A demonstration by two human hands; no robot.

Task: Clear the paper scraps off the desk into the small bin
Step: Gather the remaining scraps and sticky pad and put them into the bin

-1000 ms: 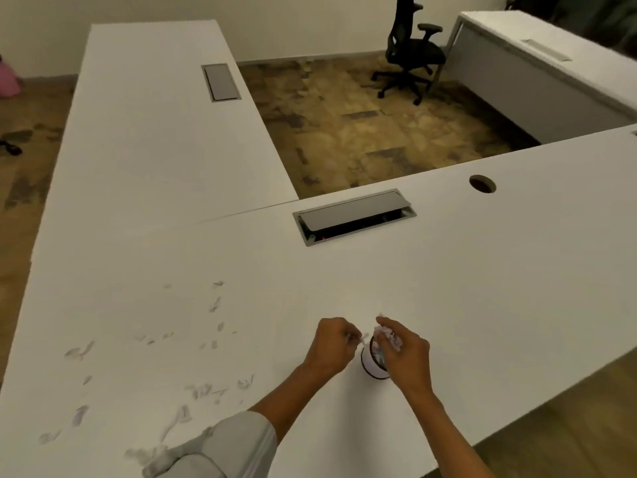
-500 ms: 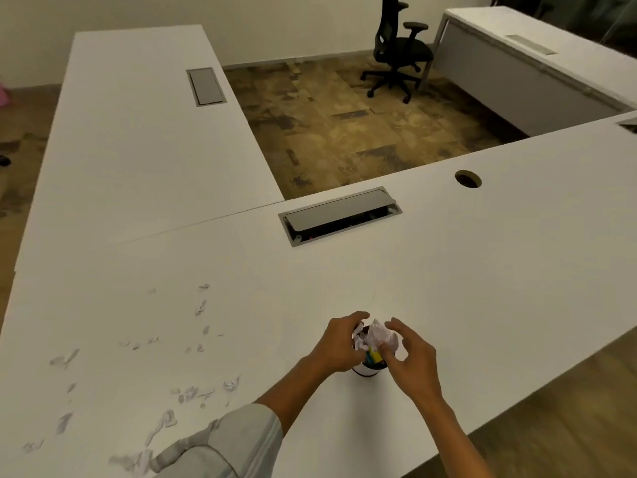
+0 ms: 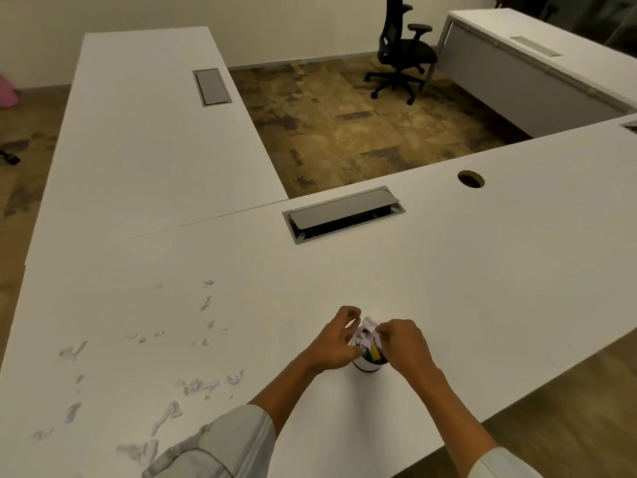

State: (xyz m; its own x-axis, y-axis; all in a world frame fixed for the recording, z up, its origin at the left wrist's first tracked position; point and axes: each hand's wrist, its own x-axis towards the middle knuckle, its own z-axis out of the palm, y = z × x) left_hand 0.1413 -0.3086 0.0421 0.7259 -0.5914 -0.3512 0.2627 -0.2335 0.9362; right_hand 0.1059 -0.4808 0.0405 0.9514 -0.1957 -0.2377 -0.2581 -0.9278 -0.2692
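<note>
From the head camera, both hands meet over the small bin (image 3: 369,364), a little white cup standing on the white counter (image 3: 448,270) near its front edge. The left hand (image 3: 336,341) curls against the bin's left side, its fingers bent around crumpled paper (image 3: 368,328) heaped at the rim. The right hand (image 3: 401,343) pinches that same paper from the right. Loose paper scraps (image 3: 193,384) lie scattered over the counter well to the left of the bin.

dim office, black swivel chair (image 3: 401,53) top middle on patchy brown carpet (image 3: 362,132), second white desk (image 3: 537,60) upper right, pale wall (image 3: 241,15) behind
</note>
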